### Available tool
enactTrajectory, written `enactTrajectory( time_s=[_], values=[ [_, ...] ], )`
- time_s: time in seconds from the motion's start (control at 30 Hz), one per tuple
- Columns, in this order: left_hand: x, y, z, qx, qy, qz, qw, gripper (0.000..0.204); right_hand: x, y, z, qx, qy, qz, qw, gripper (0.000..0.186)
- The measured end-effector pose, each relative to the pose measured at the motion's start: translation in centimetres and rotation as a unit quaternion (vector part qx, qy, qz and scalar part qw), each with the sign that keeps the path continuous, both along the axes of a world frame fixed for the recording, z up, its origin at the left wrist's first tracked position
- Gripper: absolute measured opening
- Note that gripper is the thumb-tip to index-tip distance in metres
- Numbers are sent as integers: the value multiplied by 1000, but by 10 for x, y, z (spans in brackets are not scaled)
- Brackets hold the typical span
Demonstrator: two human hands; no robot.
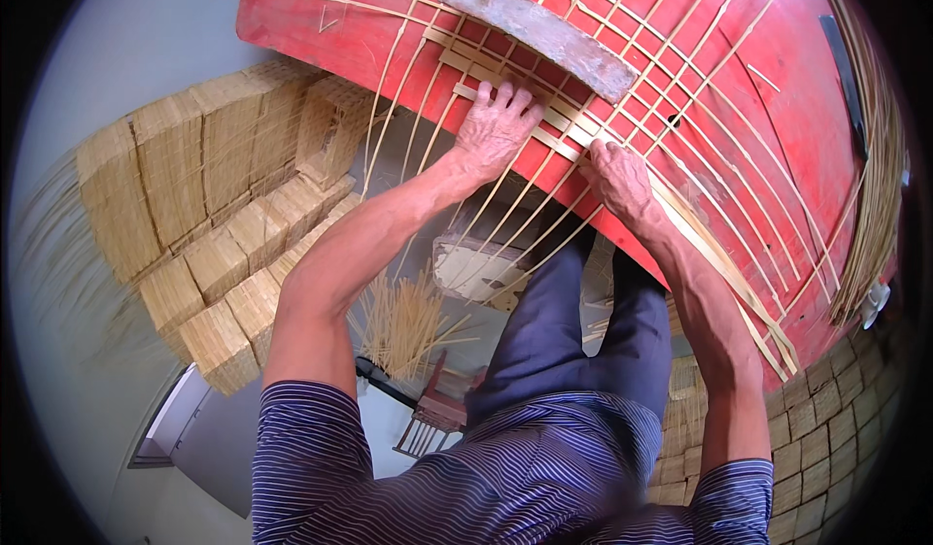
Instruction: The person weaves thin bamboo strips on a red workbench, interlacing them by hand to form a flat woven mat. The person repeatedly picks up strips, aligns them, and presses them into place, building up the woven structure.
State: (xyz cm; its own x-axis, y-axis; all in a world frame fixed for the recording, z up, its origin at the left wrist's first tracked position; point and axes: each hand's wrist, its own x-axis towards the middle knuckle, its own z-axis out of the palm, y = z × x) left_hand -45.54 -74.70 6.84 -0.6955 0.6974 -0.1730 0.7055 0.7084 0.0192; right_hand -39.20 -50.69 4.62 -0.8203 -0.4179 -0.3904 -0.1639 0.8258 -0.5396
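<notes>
On a red tabletop (768, 108) lies an open lattice of thin bamboo strips (671, 59), crossing each other at right angles. A worn, paint-stained wooden bar (539, 35) rests across the lattice. My left hand (498, 129) is laid over the near edge of the weave, fingers spread and touching the wider flat strips there. To its right, my right hand (622, 184) has thumb and fingers pinched on a pale flat bamboo strip (579, 133) near the lattice edge. My fingers partly hide the strip's held part.
Long loose strips (724, 268) trail beside my right forearm. A thick bundle of thin strips (880, 156) lies along the table's right side. Stacked bamboo blocks (165, 166) stand at left, more (826, 428) at lower right. Below are cut sticks (406, 317) and a small wooden chair (437, 414).
</notes>
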Motion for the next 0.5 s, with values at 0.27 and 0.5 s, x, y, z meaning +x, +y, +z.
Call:
enactTrajectory(
  time_s=[0.27, 0.5],
  values=[
    [-16, -13, 5, 16, -48, -55, 997, 46, -5, -9, -6, 5, 7, 14, 1000, 24],
    [-21, -16, 2, 35, -50, -69, 996, 45, -5, -4, -7, -20, 35, 47, 998, 21]
  ],
)
